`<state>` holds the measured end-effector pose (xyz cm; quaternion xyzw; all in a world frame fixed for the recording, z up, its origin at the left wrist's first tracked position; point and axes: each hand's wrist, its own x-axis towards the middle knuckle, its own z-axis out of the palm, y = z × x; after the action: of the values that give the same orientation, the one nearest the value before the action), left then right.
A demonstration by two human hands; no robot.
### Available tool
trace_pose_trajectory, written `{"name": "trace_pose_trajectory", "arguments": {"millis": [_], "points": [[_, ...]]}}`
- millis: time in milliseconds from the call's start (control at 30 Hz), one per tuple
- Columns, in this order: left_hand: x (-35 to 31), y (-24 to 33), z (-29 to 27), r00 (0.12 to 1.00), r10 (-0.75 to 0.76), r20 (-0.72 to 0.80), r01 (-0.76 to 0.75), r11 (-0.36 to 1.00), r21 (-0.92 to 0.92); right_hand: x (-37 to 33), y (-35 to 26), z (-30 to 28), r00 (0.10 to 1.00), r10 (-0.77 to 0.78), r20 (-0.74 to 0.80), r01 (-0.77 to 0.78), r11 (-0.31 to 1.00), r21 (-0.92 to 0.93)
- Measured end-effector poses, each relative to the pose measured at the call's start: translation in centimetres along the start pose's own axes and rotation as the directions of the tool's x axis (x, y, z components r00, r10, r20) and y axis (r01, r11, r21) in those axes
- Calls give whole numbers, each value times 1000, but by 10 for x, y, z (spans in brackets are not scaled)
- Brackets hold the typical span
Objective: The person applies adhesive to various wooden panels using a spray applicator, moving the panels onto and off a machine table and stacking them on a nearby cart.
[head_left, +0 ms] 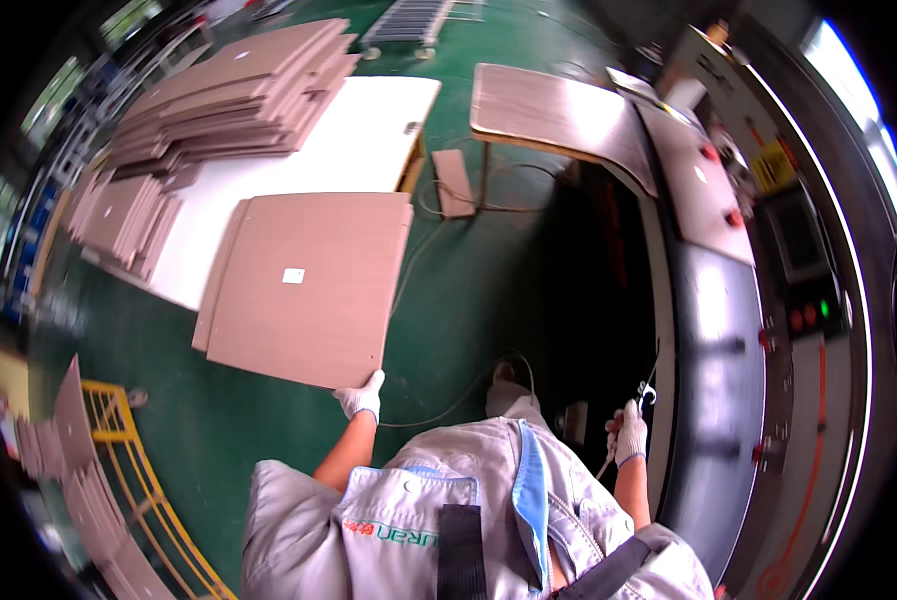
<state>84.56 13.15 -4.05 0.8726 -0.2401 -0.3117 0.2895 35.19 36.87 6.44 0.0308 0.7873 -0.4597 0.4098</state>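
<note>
My left hand (360,397), in a white glove, grips the near right corner of a flat brown board (318,250) with a small white label. The board is tilted in front of me, its far part over the white tabletop (373,110). At my right side, beside the machine's edge, my gloved right hand (627,435) is closed around a small metal tool with a hooked, shiny end (647,393), which looks like an air blow gun. A thin hose seems to trail below that hand. Most of the tool's body is hidden by my fingers.
Stacks of brown boards (238,90) lie on the white table. On my right runs a long machine with a dark bed (708,330) and control panel (808,260). A brown-topped table (558,110) adjoins it. Hoses cross the green floor (438,350). A yellow cart (143,470) stands left.
</note>
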Motion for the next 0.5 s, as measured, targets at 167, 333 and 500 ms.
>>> {"name": "trace_pose_trajectory", "arguments": {"millis": [167,333,500], "points": [[43,-45,-20,962,272,10,-271,960,-70,75,-102,52,971,7,237,61,958,-279],[88,-50,-55,948,-262,182,319,746,-585,105,-227,148,835,-243,494,483,755,-445],[103,-88,-61,871,-351,345,489,537,-687,61,-263,268,727,-207,654,573,708,-413]]}}
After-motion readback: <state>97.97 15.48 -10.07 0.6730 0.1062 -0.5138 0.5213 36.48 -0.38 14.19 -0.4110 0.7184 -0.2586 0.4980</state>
